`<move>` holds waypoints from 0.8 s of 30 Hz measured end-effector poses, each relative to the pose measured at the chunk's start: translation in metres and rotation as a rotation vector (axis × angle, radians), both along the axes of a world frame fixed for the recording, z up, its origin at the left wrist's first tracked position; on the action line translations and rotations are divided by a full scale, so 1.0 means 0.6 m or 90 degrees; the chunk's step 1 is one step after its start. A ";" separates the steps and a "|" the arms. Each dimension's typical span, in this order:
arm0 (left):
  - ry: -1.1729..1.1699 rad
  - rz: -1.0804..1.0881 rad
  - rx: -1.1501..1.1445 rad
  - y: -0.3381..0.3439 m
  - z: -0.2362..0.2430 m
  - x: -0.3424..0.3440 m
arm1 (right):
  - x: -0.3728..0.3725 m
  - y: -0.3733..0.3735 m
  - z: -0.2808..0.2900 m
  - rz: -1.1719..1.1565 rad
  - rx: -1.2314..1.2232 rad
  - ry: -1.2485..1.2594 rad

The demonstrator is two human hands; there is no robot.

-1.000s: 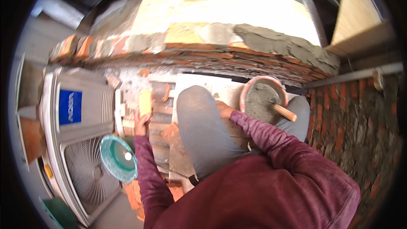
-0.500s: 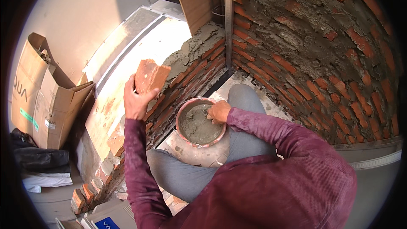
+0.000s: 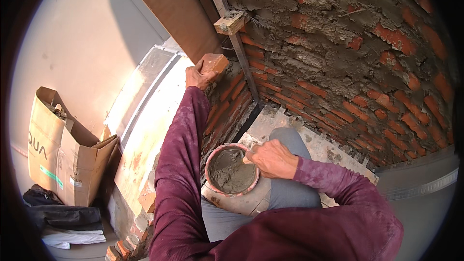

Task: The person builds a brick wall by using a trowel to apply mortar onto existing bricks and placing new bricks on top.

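My left hand [image 3: 199,75] is closed on an orange-red brick [image 3: 215,63] above the top of the low brick wall at the corner. The arm is stretched far forward, and it hides part of that wall [image 3: 224,97]. Down between my legs stands a round pinkish bucket [image 3: 209,180] of wet grey mortar [image 3: 231,176]. My right hand [image 3: 274,159] grips a trowel by its light wooden handle [image 3: 248,158] at the bucket's right rim. Its blade is mostly hidden in the mortar.
A tall mortar-smeared brick wall [image 3: 338,53] rises on the right. A metal upright [image 3: 244,63] with a wooden block [image 3: 231,22] stands in the corner, beside a brown board [image 3: 169,7]. Cardboard boxes [image 3: 72,164] and dark cloth [image 3: 63,215] lie on the left.
My left hand has carried the brick forward and right, to the corner end of the low wall. My right hand has shifted toward the bucket's rim, and the trowel handle now shows. The view has shifted.
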State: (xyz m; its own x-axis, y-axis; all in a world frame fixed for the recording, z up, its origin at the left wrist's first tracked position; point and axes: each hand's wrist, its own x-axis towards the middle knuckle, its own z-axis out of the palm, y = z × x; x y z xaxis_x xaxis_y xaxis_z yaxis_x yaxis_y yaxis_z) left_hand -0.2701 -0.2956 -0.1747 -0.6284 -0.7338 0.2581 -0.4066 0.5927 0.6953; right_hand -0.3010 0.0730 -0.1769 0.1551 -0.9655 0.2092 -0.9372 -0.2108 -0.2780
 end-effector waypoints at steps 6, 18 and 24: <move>-0.035 0.068 -0.125 0.008 -0.076 -0.064 | -0.067 0.107 0.073 -0.168 0.081 -0.163; -0.047 0.134 -0.169 -0.015 -0.145 -0.120 | -0.172 0.185 0.067 -0.458 0.081 -0.274; -0.044 0.157 -0.196 -0.011 -0.149 -0.127 | -0.184 0.146 0.060 -0.485 0.024 -0.309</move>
State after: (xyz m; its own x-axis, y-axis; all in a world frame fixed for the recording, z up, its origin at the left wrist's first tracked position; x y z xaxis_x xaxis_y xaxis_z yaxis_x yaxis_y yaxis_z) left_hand -0.3462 -0.3022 -0.2640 -0.4673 -0.7594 0.4527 -0.6020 0.6483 0.4660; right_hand -0.4114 0.1608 -0.1406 -0.6263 -0.7779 0.0515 -0.5971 0.4363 -0.6732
